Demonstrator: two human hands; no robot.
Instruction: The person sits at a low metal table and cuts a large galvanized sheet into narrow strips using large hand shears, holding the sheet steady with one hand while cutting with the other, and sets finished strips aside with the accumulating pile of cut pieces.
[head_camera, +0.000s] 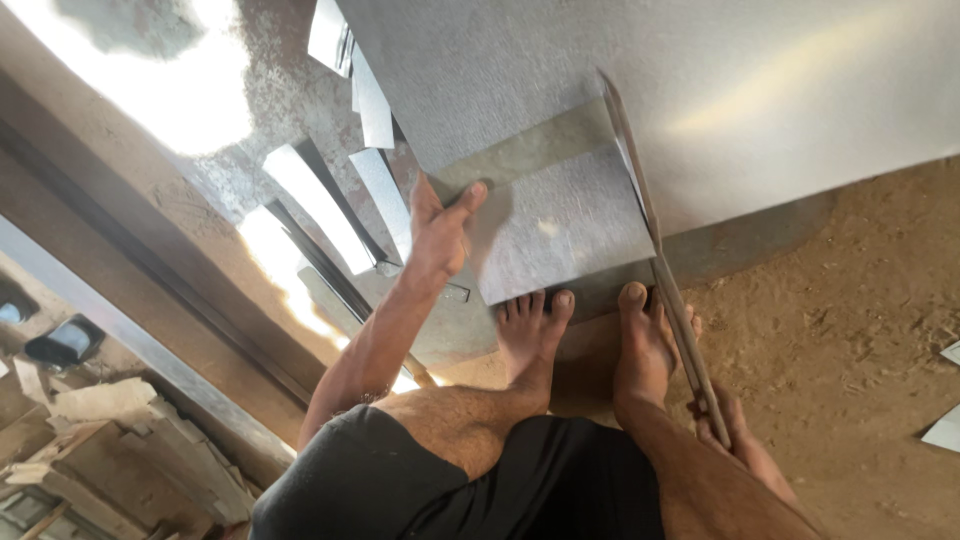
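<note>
Two hands work at frame centre: your left hand (440, 225) presses flat, fingers spread, on a folded metal sheet (560, 235), while your right hand (718, 415), lower right, grips long shears (660, 270) along the sheet's right edge. Bare feet (585, 335) rest on the sandy floor (850, 340); metal offcuts (340, 200) lie at upper left.

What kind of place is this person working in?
Probably a small sheet-metal workshop with a dirt floor. A large galvanized sheet lies on the ground, cut metal strips are scattered beside it, and the person squats barefoot, left hand pressing a folded flap.
</note>
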